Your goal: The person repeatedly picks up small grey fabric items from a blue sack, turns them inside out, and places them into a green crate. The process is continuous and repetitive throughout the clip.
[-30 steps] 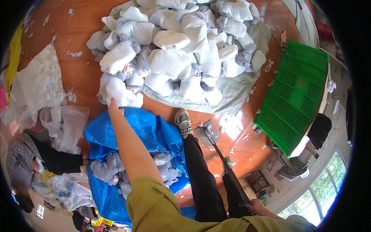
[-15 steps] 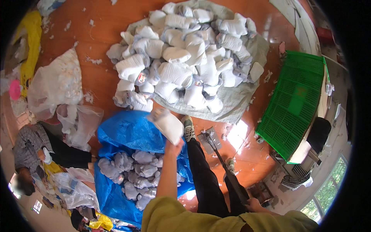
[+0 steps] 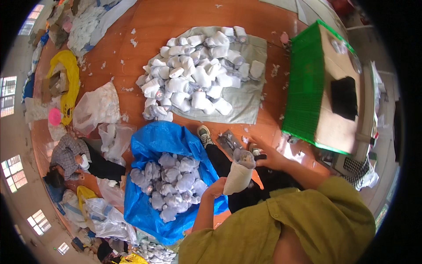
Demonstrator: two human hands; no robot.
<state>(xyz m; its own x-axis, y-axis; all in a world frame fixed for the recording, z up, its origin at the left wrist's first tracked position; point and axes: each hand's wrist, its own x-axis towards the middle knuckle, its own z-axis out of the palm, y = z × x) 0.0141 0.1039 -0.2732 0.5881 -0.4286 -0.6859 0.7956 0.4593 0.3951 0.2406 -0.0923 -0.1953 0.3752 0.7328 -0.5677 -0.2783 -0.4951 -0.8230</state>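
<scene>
My left hand (image 3: 216, 188) is wrapped round the lower end of a white-and-grey plush toy (image 3: 238, 178), held up in front of my body with its grey end on top. My right hand (image 3: 269, 155) is raised beside that grey end, fingers spread and holding nothing; whether a fingertip touches the toy I cannot tell. A blue sack (image 3: 151, 132), lying open to the left of my legs, holds several grey plush toys (image 3: 173, 185). Beyond my feet is a heap of white-and-grey plush toys (image 3: 193, 75) on a grey-green sheet (image 3: 246, 103).
A metal plate (image 3: 228, 143) of a floor tool lies between my feet. At the right stands a green mesh crate (image 3: 303, 88) with cardboard (image 3: 336, 114) on it. Another person (image 3: 70, 156) sits at the left near clear plastic bags (image 3: 99, 108). White fluff dots the floor.
My left hand has brought the plush toy back from near the heap toward my body. My right hand has let go of the long-handled tool and come up beside the toy.
</scene>
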